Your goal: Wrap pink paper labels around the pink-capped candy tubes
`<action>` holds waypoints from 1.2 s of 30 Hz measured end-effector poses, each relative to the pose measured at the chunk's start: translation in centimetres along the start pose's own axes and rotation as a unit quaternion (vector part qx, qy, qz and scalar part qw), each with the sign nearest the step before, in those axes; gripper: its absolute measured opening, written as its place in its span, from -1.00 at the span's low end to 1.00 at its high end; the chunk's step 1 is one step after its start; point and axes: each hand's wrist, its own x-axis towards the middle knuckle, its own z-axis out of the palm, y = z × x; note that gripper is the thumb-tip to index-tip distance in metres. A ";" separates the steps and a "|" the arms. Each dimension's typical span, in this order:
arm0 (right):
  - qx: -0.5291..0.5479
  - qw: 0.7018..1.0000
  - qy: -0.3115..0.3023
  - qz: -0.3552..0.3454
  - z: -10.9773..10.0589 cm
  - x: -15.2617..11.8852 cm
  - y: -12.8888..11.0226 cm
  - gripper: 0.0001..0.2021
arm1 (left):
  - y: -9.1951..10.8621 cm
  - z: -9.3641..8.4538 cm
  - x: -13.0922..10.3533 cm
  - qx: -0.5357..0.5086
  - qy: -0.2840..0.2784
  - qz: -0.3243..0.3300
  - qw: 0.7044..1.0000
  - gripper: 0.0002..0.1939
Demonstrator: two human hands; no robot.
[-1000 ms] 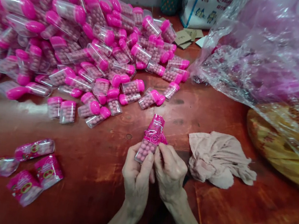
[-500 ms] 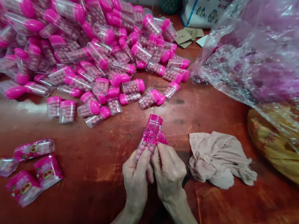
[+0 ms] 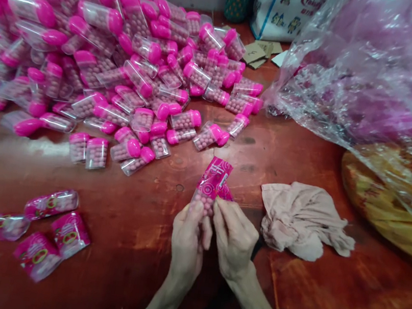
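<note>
My left hand [image 3: 188,242] is closed round a clear bottle of pink candy balls [image 3: 203,204], thumb on its front. Over the bottle's far part sits a pink printed sleeve label [image 3: 215,174], which hides the cap end if there is one. With thumb and forefinger together, my right hand [image 3: 235,236] pinches the lower right edge of the label, close against the bottle. A flap of the label sticks out to the right, just above those fingertips.
A large heap of pink-capped candy bottles [image 3: 127,60] covers the back left. Several labelled bottles [image 3: 52,204] lie at the front left. To the right are a crumpled cloth [image 3: 305,218], clear plastic film [image 3: 313,108] and a yellow bag [image 3: 385,197]. Cardboard pieces [image 3: 255,53] lie behind.
The bottle and its label have turned slightly, the label's top now leaning further right. Both hands keep their hold. The whole view has shifted a little.
</note>
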 end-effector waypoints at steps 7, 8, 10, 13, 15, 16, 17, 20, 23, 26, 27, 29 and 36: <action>0.236 0.936 -0.124 0.230 -1.2 1.7 -0.7 -0.73 | 1.0 -1.3 0.4 -0.169 -0.213 -0.248 0.930 -0.58; 0.284 0.913 -0.153 0.250 -1.3 1.9 -0.9 -0.73 | 1.0 -1.4 0.3 -0.165 -0.229 -0.260 0.923 -0.57; 0.369 0.867 -0.175 0.284 -1.6 2.0 -1.1 -0.75 | 0.9 -1.5 0.0 -0.117 -0.242 -0.264 0.926 -0.55; 0.425 0.834 -0.137 0.325 -1.8 2.1 -1.1 -0.77 | 1.1 -1.9 -0.1 0.062 -0.215 -0.199 0.954 -0.55; 0.417 0.836 -0.111 0.339 -2.0 2.0 -1.1 -0.74 | 1.5 -2.3 0.1 0.169 -0.149 -0.091 0.970 -0.60; 0.402 0.843 -0.103 0.341 -2.0 2.0 -1.2 -0.72 | 1.7 -2.4 0.1 0.192 -0.112 -0.032 0.974 -0.63; 0.380 0.855 -0.099 0.338 -2.1 1.8 -1.3 -0.71 | 2.0 -2.5 0.2 0.194 -0.079 0.023 0.977 -0.65; 0.282 0.902 -0.098 0.311 -2.0 1.3 -2.0 -0.66 | 2.6 -2.2 0.1 0.152 -0.057 0.087 0.983 -0.72; 0.199 0.937 -0.097 0.270 -1.8 0.5 -2.9 -0.64 | 2.8 -1.5 -0.2 0.094 -0.045 0.052 0.993 -0.83; 0.184 0.943 -0.135 0.241 -1.7 -0.3 -3.2 -0.67 | 2.8 -1.3 -0.3 0.026 -0.010 0.007 1.000 -0.81; 0.192 0.937 -0.163 0.240 -1.7 -0.6 -3.1 -0.73 | 2.8 -1.4 -0.2 0.012 -0.012 -0.004 1.000 -0.79; 0.211 0.922 -0.205 0.250 -1.6 -1.1 -3.0 -0.82 | 2.9 -1.7 -0.1 -0.007 -0.032 -0.014 0.999 -0.79; 0.223 0.915 -0.196 0.273 -2.4 -1.7 -4.3 -0.75 | 2.4 -1.8 -0.8 0.011 -0.035 0.035 0.999 -0.84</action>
